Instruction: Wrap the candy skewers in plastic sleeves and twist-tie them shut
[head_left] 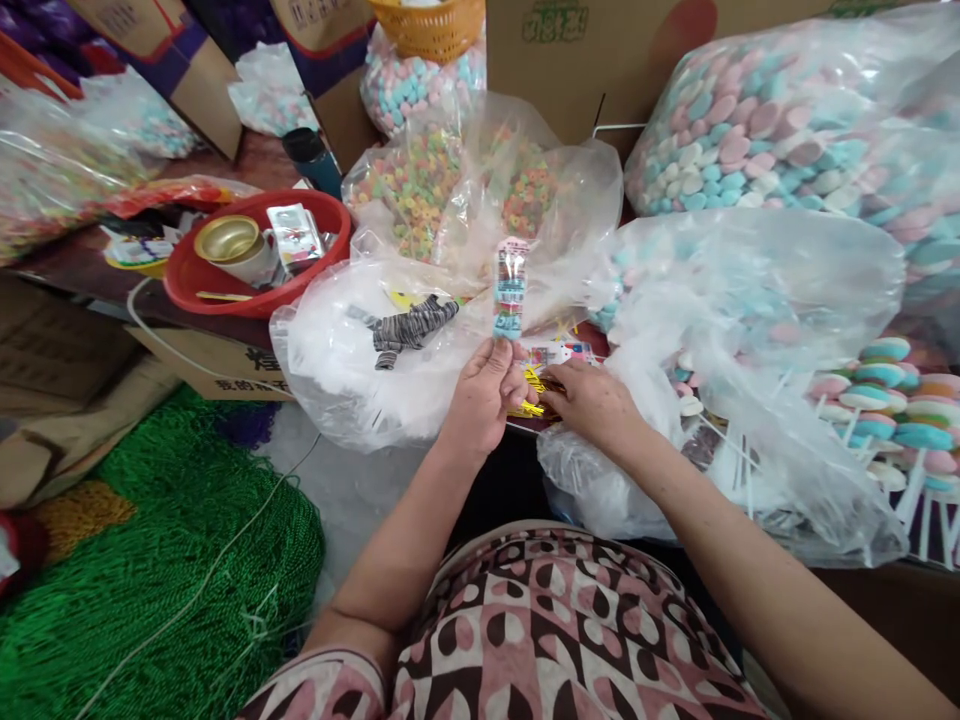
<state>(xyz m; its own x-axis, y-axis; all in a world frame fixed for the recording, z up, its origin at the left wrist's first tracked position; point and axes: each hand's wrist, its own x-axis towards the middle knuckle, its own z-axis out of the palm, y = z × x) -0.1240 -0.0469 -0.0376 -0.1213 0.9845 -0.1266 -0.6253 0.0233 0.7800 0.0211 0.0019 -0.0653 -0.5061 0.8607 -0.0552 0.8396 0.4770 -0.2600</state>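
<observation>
Pinched in my left hand (491, 390) is a narrow printed candy packet (511, 285), held upright, with pink and blue pieces showing through clear film. My right hand (589, 398) is just right of it, fingers bent and closed on a bundle of yellow twist ties (529, 405) at the table's front edge. How many ties are between the fingertips is hidden. Behind the ties lie flat printed wrappers (562, 352). On the left, a grey striped cloth piece (415, 325) rests on white plastic bags (337, 370).
Open bags of ring candy (420, 195) and marshmallows (750, 130) stand behind. Marshmallow sticks (885, 395) lie at right. A red basin (259, 285) holds a metal bowl (229, 240). Green cords (187, 550) are heaped at lower left.
</observation>
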